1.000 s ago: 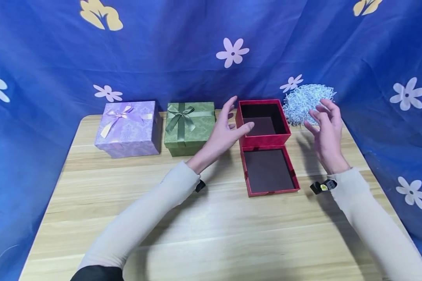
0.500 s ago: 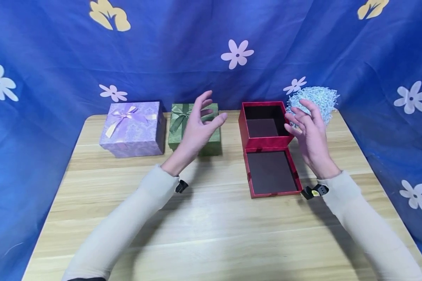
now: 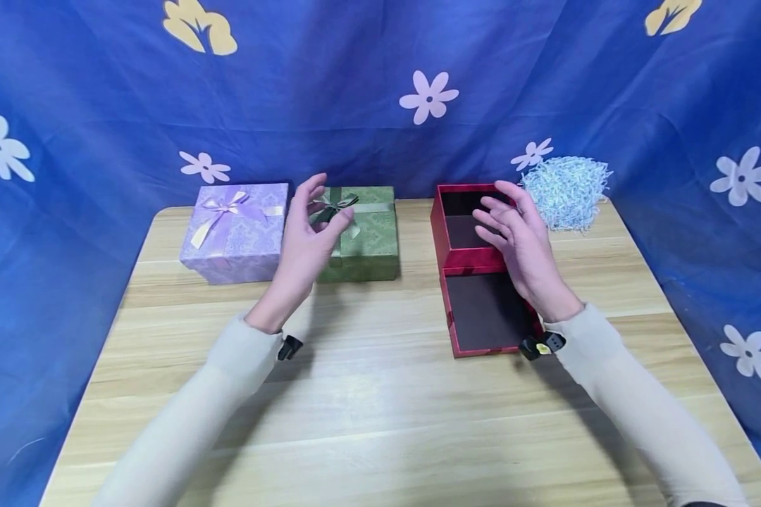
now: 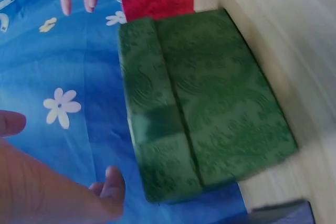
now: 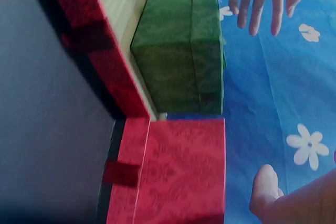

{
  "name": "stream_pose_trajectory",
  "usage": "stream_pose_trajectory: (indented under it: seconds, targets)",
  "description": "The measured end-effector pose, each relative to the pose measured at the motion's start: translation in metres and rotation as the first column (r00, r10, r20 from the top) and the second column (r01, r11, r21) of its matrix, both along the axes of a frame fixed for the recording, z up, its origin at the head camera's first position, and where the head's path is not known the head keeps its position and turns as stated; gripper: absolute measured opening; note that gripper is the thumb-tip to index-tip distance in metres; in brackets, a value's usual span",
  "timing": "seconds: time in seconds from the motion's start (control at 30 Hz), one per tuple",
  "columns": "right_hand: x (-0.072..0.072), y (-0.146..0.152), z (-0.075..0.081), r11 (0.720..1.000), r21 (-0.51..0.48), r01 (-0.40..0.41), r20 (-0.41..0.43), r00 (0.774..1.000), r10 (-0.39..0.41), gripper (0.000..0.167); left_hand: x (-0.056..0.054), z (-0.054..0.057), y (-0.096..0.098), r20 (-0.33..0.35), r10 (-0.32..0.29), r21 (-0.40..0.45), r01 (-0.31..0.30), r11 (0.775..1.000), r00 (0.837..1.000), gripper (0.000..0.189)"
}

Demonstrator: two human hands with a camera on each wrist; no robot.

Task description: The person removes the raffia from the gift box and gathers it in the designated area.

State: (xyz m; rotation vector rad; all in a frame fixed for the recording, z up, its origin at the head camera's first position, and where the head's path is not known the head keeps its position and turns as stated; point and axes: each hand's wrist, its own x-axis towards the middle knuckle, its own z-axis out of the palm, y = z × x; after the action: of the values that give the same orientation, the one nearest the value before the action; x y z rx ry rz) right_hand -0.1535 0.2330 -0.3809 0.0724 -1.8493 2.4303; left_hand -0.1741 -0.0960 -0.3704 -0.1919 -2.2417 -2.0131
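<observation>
A green gift box (image 3: 377, 243) with a ribbon bow stands near the back of the table. My left hand (image 3: 304, 243) hovers at its left side, fingers relaxed and holding nothing; in the head view it partly covers the bow. In the left wrist view the box's front (image 4: 215, 93) shows beyond my thumb. To the right, my right hand (image 3: 526, 246) is above an opened red box (image 3: 466, 259), its fingers loosely bent around nothing. The box's lid (image 3: 482, 310) lies dark inside up in front of it, partly hidden by that hand.
A purple gift box (image 3: 247, 239) with a pale bow stands left of the green one. Pale blue shredded paper (image 3: 567, 190) is heaped at the back right corner. A blue flowered cloth (image 3: 355, 91) hangs behind the wooden table (image 3: 355, 394).
Both hands have moved left: the left from beside the red box across to the green box's left side, the right from the shredded paper to over the red box. The boxes stay put.
</observation>
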Motion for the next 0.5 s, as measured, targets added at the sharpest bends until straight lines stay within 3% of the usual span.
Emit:
stream_pose_trajectory:
  seconds: [0.27, 0.4, 0.5]
  targets:
    - [-0.007, -0.039, 0.005, 0.998, -0.028, -0.062, 0.008, 0.998, 0.063, 0.050, -0.003, -0.008, -0.022, 0.050, 0.045, 0.049, -0.048, 0.998, 0.998, 0.066]
    - [-0.009, -0.058, 0.003, 0.996, 0.003, -0.090, 0.041, 0.995, 0.090, 0.049, -0.006, -0.011, -0.029, 0.154, 0.029, 0.041, -0.036, 0.999, 0.988, 0.065]
    - [-0.012, -0.072, -0.001, 0.992, 0.057, -0.108, 0.087, 0.991, 0.103, 0.050, -0.011, -0.014, -0.032, 0.246, 0.002, 0.043, -0.013, 0.999, 0.969, 0.068]
